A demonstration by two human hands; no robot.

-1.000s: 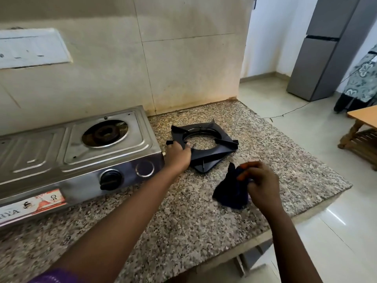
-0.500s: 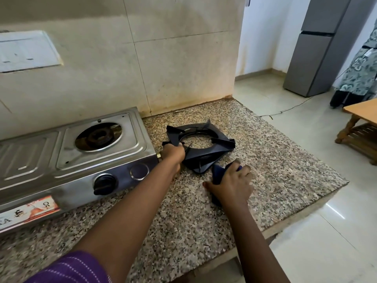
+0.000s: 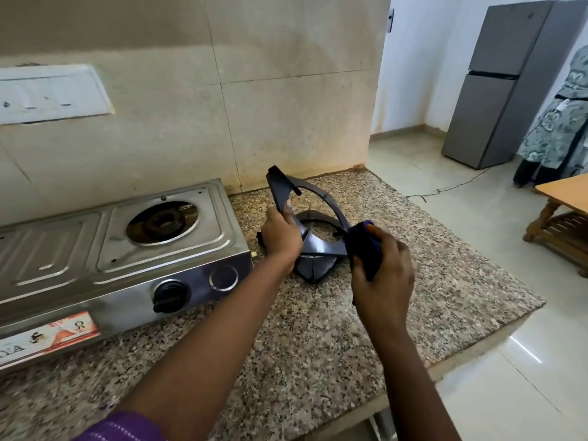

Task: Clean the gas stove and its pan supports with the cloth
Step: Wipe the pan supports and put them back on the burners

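Observation:
A steel gas stove (image 3: 121, 249) sits on the granite counter at the left, its right burner (image 3: 162, 221) bare. My left hand (image 3: 281, 237) grips one black pan support (image 3: 281, 189) by its left edge and holds it tilted up off the counter. A second black pan support (image 3: 313, 265) lies flat beneath it. My right hand (image 3: 381, 275) is closed on a dark blue cloth (image 3: 364, 246), pressed against the raised support's right edge.
The granite counter (image 3: 429, 281) ends at right and front edges with tiled floor beyond. A tiled wall with a switch plate (image 3: 51, 93) rises behind. A grey fridge (image 3: 496, 87), a person in patterned clothing (image 3: 560, 122) and a wooden table (image 3: 566, 211) stand at the right.
My left hand has lifted and tilted the upper pan support off the one below. My right hand has brought the cloth up from the counter to its right edge.

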